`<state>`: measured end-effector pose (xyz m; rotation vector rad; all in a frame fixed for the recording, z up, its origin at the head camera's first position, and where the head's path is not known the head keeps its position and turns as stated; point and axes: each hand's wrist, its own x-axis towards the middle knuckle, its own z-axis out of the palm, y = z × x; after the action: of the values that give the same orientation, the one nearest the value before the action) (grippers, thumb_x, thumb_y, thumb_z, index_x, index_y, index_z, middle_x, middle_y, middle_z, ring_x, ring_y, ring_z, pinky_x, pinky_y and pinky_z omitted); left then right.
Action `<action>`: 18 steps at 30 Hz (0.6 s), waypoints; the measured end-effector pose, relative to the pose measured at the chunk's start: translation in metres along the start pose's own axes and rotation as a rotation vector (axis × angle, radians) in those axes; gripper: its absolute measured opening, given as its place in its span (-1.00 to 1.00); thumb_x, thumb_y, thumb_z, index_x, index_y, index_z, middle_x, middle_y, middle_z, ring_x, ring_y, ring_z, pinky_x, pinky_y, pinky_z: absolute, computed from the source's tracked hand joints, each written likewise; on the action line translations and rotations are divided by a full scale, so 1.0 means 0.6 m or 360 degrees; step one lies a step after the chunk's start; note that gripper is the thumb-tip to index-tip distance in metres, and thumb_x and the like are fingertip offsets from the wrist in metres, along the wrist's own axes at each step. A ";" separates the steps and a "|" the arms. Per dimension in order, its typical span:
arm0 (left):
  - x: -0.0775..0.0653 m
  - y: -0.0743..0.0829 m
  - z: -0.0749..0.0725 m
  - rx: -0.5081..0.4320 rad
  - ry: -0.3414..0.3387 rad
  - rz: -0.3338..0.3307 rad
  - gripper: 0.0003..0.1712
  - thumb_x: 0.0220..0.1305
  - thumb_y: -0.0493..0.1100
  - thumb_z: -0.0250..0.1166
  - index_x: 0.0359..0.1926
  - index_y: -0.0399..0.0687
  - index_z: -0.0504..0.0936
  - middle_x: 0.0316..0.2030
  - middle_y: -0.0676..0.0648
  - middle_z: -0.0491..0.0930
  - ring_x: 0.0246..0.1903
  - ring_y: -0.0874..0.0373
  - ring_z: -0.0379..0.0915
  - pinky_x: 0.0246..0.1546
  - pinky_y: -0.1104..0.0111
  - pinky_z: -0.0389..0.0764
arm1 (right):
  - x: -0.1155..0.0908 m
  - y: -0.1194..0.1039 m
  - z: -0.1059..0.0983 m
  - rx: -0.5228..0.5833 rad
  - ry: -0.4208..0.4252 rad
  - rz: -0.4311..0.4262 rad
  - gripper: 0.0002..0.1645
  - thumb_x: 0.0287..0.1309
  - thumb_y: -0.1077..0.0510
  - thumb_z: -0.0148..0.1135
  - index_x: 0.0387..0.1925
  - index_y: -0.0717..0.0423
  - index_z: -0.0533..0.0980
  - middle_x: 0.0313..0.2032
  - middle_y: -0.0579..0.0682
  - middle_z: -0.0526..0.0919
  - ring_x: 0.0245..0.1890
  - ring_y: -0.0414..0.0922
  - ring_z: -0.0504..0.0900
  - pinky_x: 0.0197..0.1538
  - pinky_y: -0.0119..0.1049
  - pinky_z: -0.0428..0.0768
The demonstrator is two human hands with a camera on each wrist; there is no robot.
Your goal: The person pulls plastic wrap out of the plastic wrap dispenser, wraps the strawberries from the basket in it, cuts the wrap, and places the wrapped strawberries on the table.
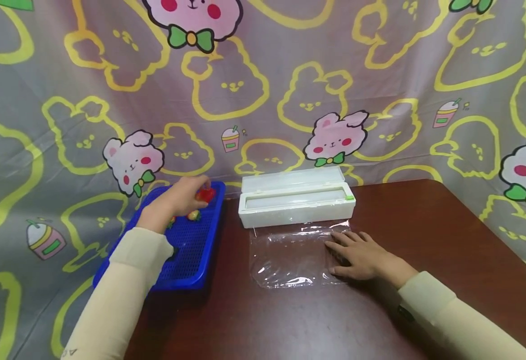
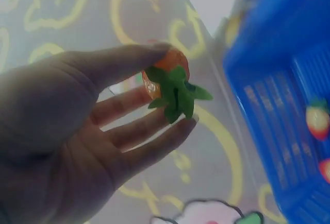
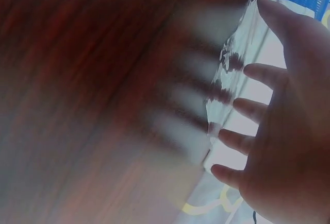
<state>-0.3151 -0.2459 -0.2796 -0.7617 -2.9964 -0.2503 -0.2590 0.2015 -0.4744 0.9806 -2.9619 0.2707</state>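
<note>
My left hand (image 1: 185, 194) pinches a red strawberry (image 1: 206, 195) between thumb and fingers, over the far end of the blue basket (image 1: 218, 220). In the left wrist view the strawberry's green leaves (image 2: 178, 92) face the camera. My right hand (image 1: 359, 255) lies with fingers spread on the right edge of a clear sheet of plastic wrap (image 1: 290, 260). The wrap lies on the table, stretching out from a white wrap dispenser box (image 1: 296, 215) whose lid stands raised. In the right wrist view the fingertips (image 3: 252, 70) are at the film's edge.
More strawberries (image 1: 193, 215) lie in the basket, partly hidden by the left arm. The brown table (image 1: 263, 320) reaches to a patterned cloth (image 1: 272, 100) hanging behind it. Basket and dispenser stand near the table's back edge.
</note>
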 end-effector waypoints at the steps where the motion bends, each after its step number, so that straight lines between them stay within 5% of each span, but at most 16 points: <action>1: -0.001 0.011 0.003 -0.0017 0.0013 0.0033 -0.59 0.23 -0.33 0.45 0.04 -0.31 0.50 -0.07 -0.27 0.62 -0.11 -0.15 0.53 0.00 -0.03 0.58 | -0.001 0.001 0.003 -0.0006 0.0013 -0.0012 -0.06 0.27 -0.47 0.14 0.45 0.01 0.38 0.45 0.27 0.30 0.40 0.41 0.26 0.31 0.46 0.17; 10: -0.003 0.113 0.034 -0.0072 0.0107 0.0331 -0.61 0.15 -0.36 0.49 -0.03 -0.25 0.54 -0.20 -0.16 0.65 -0.19 -0.06 0.56 -0.05 0.07 0.60 | -0.001 0.000 0.000 -0.0070 0.0026 -0.0019 -0.13 0.25 -0.41 0.21 0.41 -0.02 0.44 0.46 0.27 0.29 0.41 0.40 0.26 0.27 0.43 0.29; 18: 0.009 0.161 0.073 -0.0112 0.0121 0.0456 -0.63 0.18 -0.31 0.49 -0.05 -0.22 0.53 -0.22 -0.13 0.66 -0.22 -0.01 0.54 -0.05 0.12 0.58 | -0.006 -0.003 -0.018 -0.0083 0.0026 0.0000 -0.19 0.27 -0.38 0.21 0.39 -0.02 0.47 0.42 0.24 0.35 0.42 0.30 0.28 0.26 0.38 0.32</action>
<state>-0.2736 -0.1524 -0.3081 -1.1457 -2.7740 -0.3638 -0.2555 0.2039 -0.4640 0.9678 -2.9381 0.1999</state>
